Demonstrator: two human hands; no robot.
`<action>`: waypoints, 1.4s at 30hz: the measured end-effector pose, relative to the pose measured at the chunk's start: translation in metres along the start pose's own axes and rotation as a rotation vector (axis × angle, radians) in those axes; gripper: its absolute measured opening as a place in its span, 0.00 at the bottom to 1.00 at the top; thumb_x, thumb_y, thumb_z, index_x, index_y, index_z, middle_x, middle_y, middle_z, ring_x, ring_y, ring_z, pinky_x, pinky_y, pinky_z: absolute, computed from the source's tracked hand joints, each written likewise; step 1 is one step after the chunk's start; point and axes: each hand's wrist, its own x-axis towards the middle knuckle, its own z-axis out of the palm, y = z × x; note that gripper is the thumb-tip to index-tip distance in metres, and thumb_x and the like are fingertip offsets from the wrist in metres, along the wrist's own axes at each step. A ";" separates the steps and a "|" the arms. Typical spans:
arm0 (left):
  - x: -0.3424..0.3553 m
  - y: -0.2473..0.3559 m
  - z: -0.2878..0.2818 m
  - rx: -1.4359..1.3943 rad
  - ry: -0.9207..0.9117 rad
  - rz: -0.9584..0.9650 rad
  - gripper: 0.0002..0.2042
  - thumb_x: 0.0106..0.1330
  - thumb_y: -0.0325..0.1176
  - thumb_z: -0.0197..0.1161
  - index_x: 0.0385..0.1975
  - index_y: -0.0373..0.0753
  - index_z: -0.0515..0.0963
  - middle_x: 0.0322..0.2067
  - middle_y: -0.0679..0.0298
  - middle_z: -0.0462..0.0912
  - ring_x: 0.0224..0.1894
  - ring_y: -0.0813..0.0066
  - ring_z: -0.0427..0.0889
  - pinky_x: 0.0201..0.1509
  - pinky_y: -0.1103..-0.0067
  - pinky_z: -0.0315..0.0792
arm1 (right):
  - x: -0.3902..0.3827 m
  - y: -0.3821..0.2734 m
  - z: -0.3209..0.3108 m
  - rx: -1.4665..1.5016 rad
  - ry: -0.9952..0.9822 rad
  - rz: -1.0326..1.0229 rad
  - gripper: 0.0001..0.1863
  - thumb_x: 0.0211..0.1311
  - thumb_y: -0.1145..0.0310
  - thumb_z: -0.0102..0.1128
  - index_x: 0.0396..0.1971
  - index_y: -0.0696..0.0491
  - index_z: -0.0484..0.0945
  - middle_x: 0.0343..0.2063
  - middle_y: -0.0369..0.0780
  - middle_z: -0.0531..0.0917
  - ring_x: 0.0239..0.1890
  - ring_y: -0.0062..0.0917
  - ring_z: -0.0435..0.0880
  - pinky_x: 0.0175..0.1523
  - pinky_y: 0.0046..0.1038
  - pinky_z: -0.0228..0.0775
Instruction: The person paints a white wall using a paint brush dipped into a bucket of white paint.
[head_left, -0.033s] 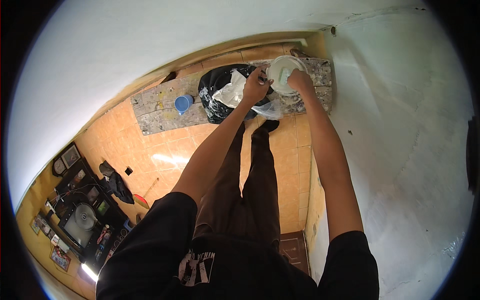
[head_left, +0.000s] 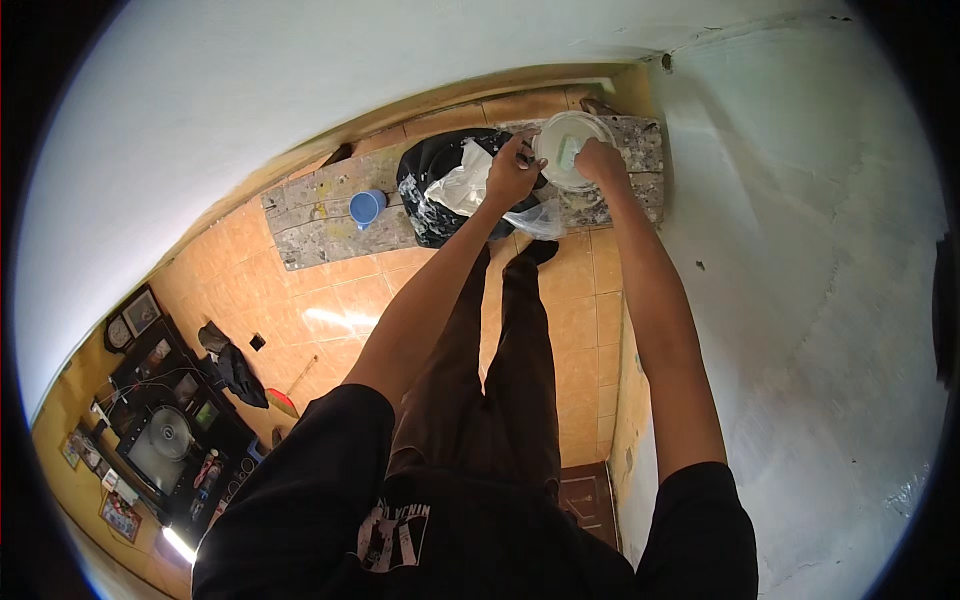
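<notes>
A round whitish tub (head_left: 552, 121) with pale contents stands at the right end of a paint-spattered wooden bench. My left hand (head_left: 512, 178) is closed at the tub's left rim, thumb against its edge. Reaching over the right side of the tub, my right hand (head_left: 600, 163) is curled into a grip. A pale green, flat-looking thing (head_left: 569, 148) shows inside the tub by those fingers; its exact kind is unclear. Left of the tub, beside my left wrist, lies a black bag or sheet (head_left: 418, 200) smeared with white, with a crumpled white plastic bag (head_left: 461, 186) on it.
Under these things is the bench (head_left: 310, 225), bearing a blue mug (head_left: 366, 207) farther left. Pale walls (head_left: 790, 260) close in behind and on the right. Orange tiles (head_left: 340, 290) cover the floor. A black cabinet (head_left: 150, 400) with a fan stands lower left, near a red dustpan (head_left: 282, 402).
</notes>
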 end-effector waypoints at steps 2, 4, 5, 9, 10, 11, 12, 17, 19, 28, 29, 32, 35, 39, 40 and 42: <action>0.000 -0.004 -0.001 0.006 0.005 -0.014 0.27 0.51 0.31 0.70 0.54 0.50 0.72 0.31 0.64 0.77 0.28 0.72 0.76 0.34 0.75 0.72 | -0.005 -0.005 -0.003 0.036 -0.053 0.005 0.16 0.56 0.69 0.49 0.40 0.59 0.80 0.41 0.53 0.82 0.46 0.46 0.81 0.49 0.40 0.75; 0.000 -0.007 -0.003 0.009 0.010 -0.026 0.27 0.51 0.32 0.71 0.54 0.50 0.72 0.31 0.64 0.77 0.28 0.72 0.76 0.34 0.75 0.72 | -0.009 -0.007 -0.004 -0.020 -0.004 -0.059 0.15 0.57 0.70 0.48 0.40 0.59 0.80 0.40 0.53 0.82 0.45 0.45 0.81 0.48 0.41 0.75; 0.001 -0.008 -0.003 0.003 0.018 0.001 0.27 0.51 0.32 0.71 0.54 0.50 0.72 0.31 0.64 0.77 0.28 0.72 0.76 0.34 0.75 0.72 | -0.009 -0.007 -0.004 -0.076 0.047 -0.121 0.15 0.57 0.70 0.48 0.40 0.59 0.80 0.39 0.53 0.82 0.44 0.45 0.82 0.47 0.41 0.76; -0.001 -0.003 -0.001 0.044 0.024 0.027 0.27 0.51 0.31 0.71 0.54 0.49 0.72 0.31 0.63 0.77 0.28 0.71 0.77 0.34 0.75 0.73 | -0.003 -0.003 -0.001 -0.015 0.159 -0.118 0.14 0.58 0.65 0.52 0.38 0.58 0.79 0.37 0.53 0.82 0.44 0.47 0.81 0.48 0.42 0.74; -0.001 -0.002 -0.001 0.046 0.021 0.027 0.27 0.51 0.31 0.71 0.54 0.49 0.72 0.31 0.63 0.77 0.28 0.71 0.77 0.34 0.75 0.73 | -0.001 0.000 -0.003 -0.098 0.136 -0.183 0.14 0.58 0.65 0.53 0.38 0.58 0.78 0.36 0.52 0.83 0.43 0.46 0.82 0.47 0.43 0.74; 0.000 0.000 0.000 0.012 -0.002 -0.029 0.27 0.51 0.31 0.70 0.54 0.49 0.72 0.31 0.63 0.78 0.28 0.71 0.77 0.34 0.75 0.73 | 0.001 0.003 -0.004 -0.181 0.114 -0.246 0.14 0.59 0.64 0.54 0.37 0.58 0.78 0.34 0.51 0.83 0.41 0.46 0.82 0.46 0.43 0.75; -0.001 0.002 0.000 -0.023 -0.025 -0.085 0.27 0.51 0.31 0.70 0.54 0.49 0.72 0.31 0.63 0.78 0.28 0.71 0.77 0.34 0.75 0.73 | 0.001 0.004 -0.003 -0.179 0.114 -0.242 0.14 0.59 0.64 0.54 0.37 0.58 0.78 0.34 0.51 0.83 0.41 0.46 0.82 0.46 0.43 0.75; 0.000 -0.001 -0.004 0.003 -0.013 -0.026 0.27 0.51 0.31 0.70 0.54 0.49 0.72 0.31 0.63 0.78 0.28 0.71 0.77 0.35 0.75 0.73 | -0.004 -0.004 -0.002 -0.336 0.238 -0.357 0.12 0.58 0.65 0.55 0.37 0.57 0.78 0.30 0.49 0.83 0.35 0.43 0.84 0.41 0.41 0.76; 0.000 -0.001 -0.004 0.002 -0.033 -0.072 0.27 0.51 0.31 0.70 0.54 0.49 0.71 0.31 0.63 0.78 0.28 0.71 0.78 0.35 0.75 0.73 | -0.009 -0.002 -0.004 -0.314 0.233 -0.386 0.11 0.58 0.66 0.55 0.37 0.56 0.78 0.30 0.48 0.83 0.35 0.41 0.84 0.40 0.40 0.76; 0.001 -0.003 0.000 0.000 -0.006 -0.003 0.28 0.52 0.31 0.70 0.55 0.50 0.71 0.32 0.63 0.79 0.30 0.71 0.78 0.37 0.74 0.73 | -0.009 0.003 -0.002 -0.349 0.307 -0.403 0.09 0.58 0.71 0.52 0.32 0.53 0.81 0.28 0.44 0.84 0.34 0.36 0.85 0.36 0.35 0.79; 0.001 -0.004 -0.002 -0.005 -0.007 0.013 0.28 0.52 0.31 0.70 0.55 0.50 0.71 0.32 0.63 0.79 0.30 0.71 0.78 0.37 0.74 0.73 | -0.010 0.001 -0.001 -0.335 0.372 -0.385 0.08 0.58 0.71 0.52 0.32 0.53 0.81 0.28 0.44 0.84 0.34 0.36 0.85 0.35 0.35 0.79; 0.000 -0.001 -0.003 0.015 -0.009 0.011 0.28 0.52 0.30 0.70 0.55 0.50 0.71 0.32 0.62 0.79 0.30 0.71 0.78 0.37 0.75 0.73 | -0.014 0.009 -0.004 -0.388 0.302 -0.444 0.09 0.59 0.72 0.51 0.33 0.53 0.81 0.28 0.43 0.84 0.34 0.35 0.85 0.35 0.35 0.79; -0.001 0.003 0.000 0.028 -0.014 -0.025 0.27 0.52 0.30 0.69 0.55 0.50 0.71 0.32 0.62 0.79 0.30 0.71 0.78 0.37 0.75 0.73 | -0.014 0.006 -0.003 -0.330 0.305 -0.395 0.09 0.59 0.71 0.51 0.32 0.53 0.81 0.29 0.43 0.84 0.34 0.35 0.85 0.35 0.35 0.78; 0.000 -0.002 -0.006 0.016 -0.011 -0.025 0.27 0.52 0.30 0.69 0.55 0.50 0.71 0.32 0.62 0.79 0.30 0.72 0.78 0.37 0.75 0.74 | -0.020 0.002 -0.002 -0.367 0.346 -0.413 0.09 0.59 0.71 0.51 0.31 0.52 0.82 0.29 0.43 0.84 0.35 0.34 0.85 0.35 0.34 0.78; 0.001 -0.001 -0.004 0.012 -0.016 -0.020 0.27 0.52 0.30 0.69 0.55 0.50 0.71 0.32 0.62 0.79 0.30 0.72 0.78 0.37 0.75 0.74 | -0.021 0.006 -0.002 -0.332 0.296 -0.413 0.09 0.59 0.70 0.51 0.30 0.51 0.82 0.29 0.43 0.84 0.35 0.35 0.85 0.35 0.34 0.78; 0.000 0.000 -0.003 0.028 -0.014 -0.039 0.27 0.52 0.31 0.69 0.55 0.50 0.71 0.32 0.63 0.79 0.30 0.72 0.79 0.37 0.75 0.73 | -0.018 0.007 -0.001 -0.298 0.250 -0.407 0.08 0.59 0.70 0.51 0.29 0.51 0.82 0.29 0.43 0.84 0.34 0.35 0.85 0.35 0.34 0.78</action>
